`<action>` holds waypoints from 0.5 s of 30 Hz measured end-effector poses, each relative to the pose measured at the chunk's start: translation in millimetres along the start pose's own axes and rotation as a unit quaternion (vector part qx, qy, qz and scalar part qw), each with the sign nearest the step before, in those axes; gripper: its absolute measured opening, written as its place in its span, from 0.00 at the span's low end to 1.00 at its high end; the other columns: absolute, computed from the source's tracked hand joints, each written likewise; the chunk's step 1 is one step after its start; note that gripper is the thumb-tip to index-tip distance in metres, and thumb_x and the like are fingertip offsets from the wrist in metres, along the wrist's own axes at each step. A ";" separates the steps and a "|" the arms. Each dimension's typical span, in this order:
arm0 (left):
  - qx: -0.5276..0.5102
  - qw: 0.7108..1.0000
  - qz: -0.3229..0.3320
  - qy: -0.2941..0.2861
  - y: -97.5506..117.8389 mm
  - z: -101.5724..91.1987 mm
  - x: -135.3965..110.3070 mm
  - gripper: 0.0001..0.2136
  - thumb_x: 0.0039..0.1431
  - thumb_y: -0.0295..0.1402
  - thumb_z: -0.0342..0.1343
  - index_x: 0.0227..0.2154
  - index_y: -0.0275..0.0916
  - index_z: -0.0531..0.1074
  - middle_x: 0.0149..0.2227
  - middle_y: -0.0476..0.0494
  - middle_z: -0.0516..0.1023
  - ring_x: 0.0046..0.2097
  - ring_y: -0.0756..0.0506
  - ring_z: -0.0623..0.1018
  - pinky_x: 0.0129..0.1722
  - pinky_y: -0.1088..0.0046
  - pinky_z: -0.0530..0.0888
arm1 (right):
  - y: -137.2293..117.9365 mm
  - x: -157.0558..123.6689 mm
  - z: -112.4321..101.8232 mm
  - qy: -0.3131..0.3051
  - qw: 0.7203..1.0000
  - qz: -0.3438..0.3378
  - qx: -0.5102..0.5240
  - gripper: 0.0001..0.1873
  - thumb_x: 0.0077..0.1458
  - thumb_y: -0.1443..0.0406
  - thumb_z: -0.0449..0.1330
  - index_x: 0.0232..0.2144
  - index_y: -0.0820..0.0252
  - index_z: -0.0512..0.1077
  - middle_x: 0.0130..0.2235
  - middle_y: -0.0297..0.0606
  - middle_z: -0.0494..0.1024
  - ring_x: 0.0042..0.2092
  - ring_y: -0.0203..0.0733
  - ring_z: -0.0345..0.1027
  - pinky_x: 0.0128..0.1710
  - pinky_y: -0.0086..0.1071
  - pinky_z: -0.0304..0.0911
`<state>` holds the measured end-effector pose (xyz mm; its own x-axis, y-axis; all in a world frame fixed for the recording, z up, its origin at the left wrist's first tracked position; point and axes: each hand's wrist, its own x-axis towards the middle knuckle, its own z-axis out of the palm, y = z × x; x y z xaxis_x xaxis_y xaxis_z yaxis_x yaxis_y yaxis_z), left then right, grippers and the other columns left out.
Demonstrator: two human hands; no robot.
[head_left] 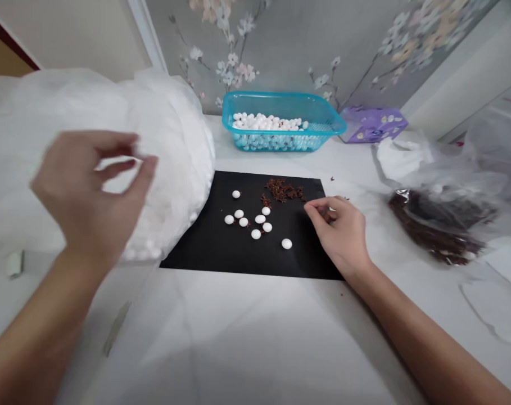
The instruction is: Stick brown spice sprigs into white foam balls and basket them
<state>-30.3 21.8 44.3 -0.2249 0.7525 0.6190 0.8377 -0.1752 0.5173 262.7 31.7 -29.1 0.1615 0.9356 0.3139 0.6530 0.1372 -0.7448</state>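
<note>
My left hand (95, 185) is raised in front of a large clear bag (175, 140) of small white balls, blurred by motion. Its thumb and index finger are curled toward each other around what looks like a small white ball, hard to separate from the white behind it. Near the right edge of a black mat (204, 253), my right hand (339, 233) is closed in a pinch; whatever is between its fingertips is too small to make out. Several white balls (260, 219) lie on the mat, some with small brown bits at them. Behind them is a pile of small brown star-like pieces (283, 190).
A blue plastic basket (284, 97) holding many white balls stands against the flowered wall. Right of it lies a purple packet (375, 125). A clear bag of brown pieces (436, 225) rests at the right. Stray brown bits lie on the white table (238, 337).
</note>
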 end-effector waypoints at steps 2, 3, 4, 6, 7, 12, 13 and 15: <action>-0.053 0.995 0.065 -0.054 15.7 9.1 -16.8 0.11 0.52 0.35 0.59 0.39 0.41 0.72 0.40 0.52 0.73 0.41 0.50 0.73 0.42 0.74 0.75 | -7.1 -2.3 1.4 -0.012 0.999 0.005 0.042 0.08 0.51 0.62 0.58 0.27 0.61 0.72 0.29 0.33 0.67 0.22 0.29 0.54 0.24 0.29 0.57; -0.081 0.989 0.085 -0.089 22.1 13.7 -25.0 0.08 0.52 0.34 0.59 0.35 0.42 0.73 0.38 0.52 0.74 0.40 0.50 0.74 0.39 0.76 0.76 | -11.8 -4.2 2.1 -0.025 0.997 0.012 0.073 0.08 0.51 0.61 0.59 0.27 0.60 0.72 0.29 0.33 0.66 0.22 0.29 0.54 0.24 0.28 0.56; -0.116 0.979 0.089 -0.144 27.5 17.8 -32.7 0.06 0.52 0.34 0.58 0.34 0.42 0.73 0.37 0.51 0.75 0.39 0.50 0.74 0.36 0.77 0.76 | -17.0 -6.6 2.8 -0.047 0.993 0.026 0.107 0.08 0.51 0.60 0.59 0.28 0.60 0.71 0.30 0.33 0.67 0.22 0.28 0.54 0.23 0.28 0.55; -0.189 0.950 0.075 -0.235 35.4 24.1 -44.9 0.05 0.53 0.33 0.57 0.34 0.42 0.73 0.37 0.49 0.75 0.38 0.51 0.75 0.33 0.79 0.75 | -28.3 -12.4 4.1 -0.107 0.976 0.073 0.178 0.10 0.51 0.58 0.59 0.29 0.60 0.70 0.28 0.32 0.67 0.21 0.28 0.52 0.20 0.27 0.53; -0.222 0.934 0.052 -0.274 38.2 26.2 -49.2 0.06 0.53 0.33 0.57 0.34 0.42 0.74 0.37 0.49 0.75 0.37 0.51 0.75 0.33 0.80 0.75 | -33.7 -15.6 4.6 -0.138 0.963 0.099 0.209 0.11 0.50 0.57 0.59 0.29 0.60 0.69 0.26 0.31 0.66 0.20 0.27 0.51 0.19 0.26 0.51; -0.335 0.823 -0.168 -0.426 45.4 32.8 -57.7 0.08 0.49 0.34 0.61 0.33 0.40 0.73 0.35 0.49 0.76 0.36 0.52 0.76 0.36 0.79 0.74 | -50.1 -29.8 5.8 -0.221 0.926 0.118 0.283 0.11 0.52 0.57 0.59 0.31 0.60 0.69 0.20 0.27 0.63 0.19 0.26 0.48 0.16 0.25 0.44; -0.353 0.789 -0.207 -0.458 46.0 34.1 -58.1 0.08 0.49 0.35 0.61 0.32 0.40 0.73 0.34 0.49 0.76 0.36 0.51 0.76 0.37 0.79 0.73 | -51.0 -31.8 5.7 -0.226 0.925 0.108 0.287 0.10 0.52 0.58 0.58 0.31 0.59 0.69 0.20 0.27 0.63 0.18 0.26 0.48 0.16 0.24 0.44; -0.382 0.726 -0.263 -0.508 46.4 36.2 -58.8 0.08 0.50 0.36 0.60 0.32 0.39 0.73 0.32 0.49 0.76 0.37 0.52 0.76 0.38 0.79 0.72 | -51.7 -34.9 5.4 -0.231 0.925 0.086 0.288 0.09 0.53 0.59 0.58 0.31 0.59 0.70 0.21 0.28 0.66 0.19 0.26 0.49 0.17 0.24 0.46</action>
<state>39.9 -7.6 10.6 0.3941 0.8549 -0.3375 0.1616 0.2970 0.9411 219.3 -6.3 -4.8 -0.1946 0.9806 -0.0244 0.1227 -0.0003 -0.9924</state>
